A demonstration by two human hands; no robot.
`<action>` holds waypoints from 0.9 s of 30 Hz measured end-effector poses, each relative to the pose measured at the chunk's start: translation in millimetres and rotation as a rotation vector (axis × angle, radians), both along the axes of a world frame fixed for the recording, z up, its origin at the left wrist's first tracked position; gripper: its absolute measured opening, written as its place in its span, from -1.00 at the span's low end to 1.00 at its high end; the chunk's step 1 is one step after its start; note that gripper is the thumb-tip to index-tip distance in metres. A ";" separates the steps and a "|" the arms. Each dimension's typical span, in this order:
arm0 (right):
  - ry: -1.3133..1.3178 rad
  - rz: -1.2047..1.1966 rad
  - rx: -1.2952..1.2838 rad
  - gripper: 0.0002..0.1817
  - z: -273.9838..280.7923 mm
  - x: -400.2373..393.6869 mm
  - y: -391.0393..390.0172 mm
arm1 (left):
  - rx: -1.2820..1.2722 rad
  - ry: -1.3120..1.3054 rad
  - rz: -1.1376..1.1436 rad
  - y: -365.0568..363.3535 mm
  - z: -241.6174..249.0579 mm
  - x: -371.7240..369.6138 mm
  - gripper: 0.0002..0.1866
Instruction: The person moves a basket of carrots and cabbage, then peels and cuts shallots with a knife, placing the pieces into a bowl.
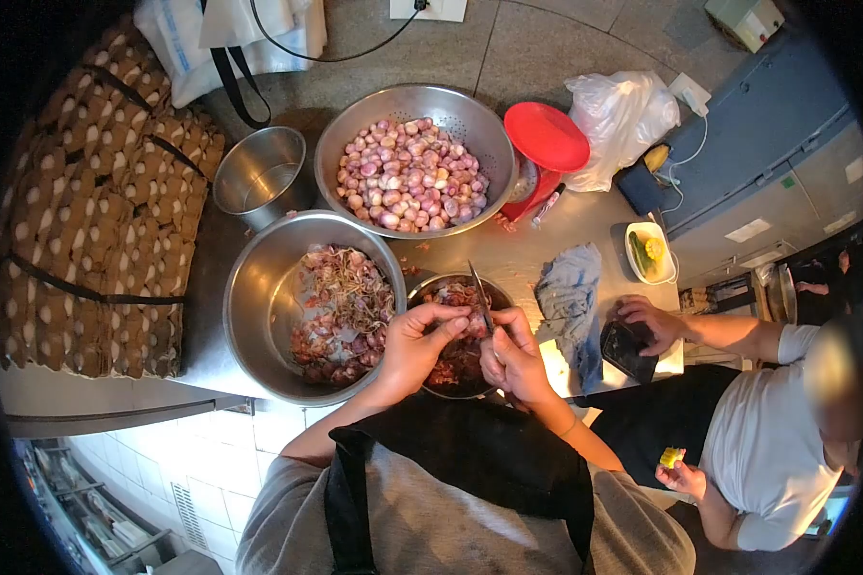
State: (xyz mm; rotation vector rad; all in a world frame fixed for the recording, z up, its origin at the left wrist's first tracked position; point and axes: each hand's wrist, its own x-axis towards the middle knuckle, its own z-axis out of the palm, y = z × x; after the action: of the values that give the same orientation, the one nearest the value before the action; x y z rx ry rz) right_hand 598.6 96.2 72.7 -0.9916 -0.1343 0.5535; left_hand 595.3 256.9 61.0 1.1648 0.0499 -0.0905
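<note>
Over a small metal bowl (463, 383) of dark red peelings, my left hand (417, 350) pinches a small reddish shallot (472, 328). My right hand (518, 362) is closed round a knife (479, 292), its blade pointing up beside the shallot. To the left, a large steel bowl (259, 316) holds shallots with dry roots and skins. Behind, a steel colander (494, 144) is full of pinkish peeled shallots (408, 177).
Stacked egg trays (105, 230) stand left of an empty steel pot (264, 172). Right of the bowls are a red lid (547, 137), a plastic bag (623, 125) and a blue cloth (571, 297). A co-worker (758, 412) at right touches a phone (628, 353) and holds corn.
</note>
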 end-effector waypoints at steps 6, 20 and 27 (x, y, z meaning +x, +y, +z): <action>-0.191 -0.146 -0.266 -0.79 -13.2 3.8 -6.8 | 0.336 -0.095 0.008 1.8 -6.6 -3.6 -0.82; 0.003 0.058 -0.064 -0.79 3.0 0.1 -11.0 | 0.043 -0.075 -0.090 -8.0 -9.9 1.7 -0.64; 0.072 0.049 -0.010 -0.76 5.2 2.1 -16.7 | -0.046 -0.041 -0.115 -8.1 -3.5 2.7 -0.58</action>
State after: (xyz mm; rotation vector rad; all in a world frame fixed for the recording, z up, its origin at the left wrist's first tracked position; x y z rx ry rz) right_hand 600.7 79.4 77.8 -0.9790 -0.0917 0.6350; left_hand 598.0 248.8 57.5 1.1225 -0.0559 -0.1688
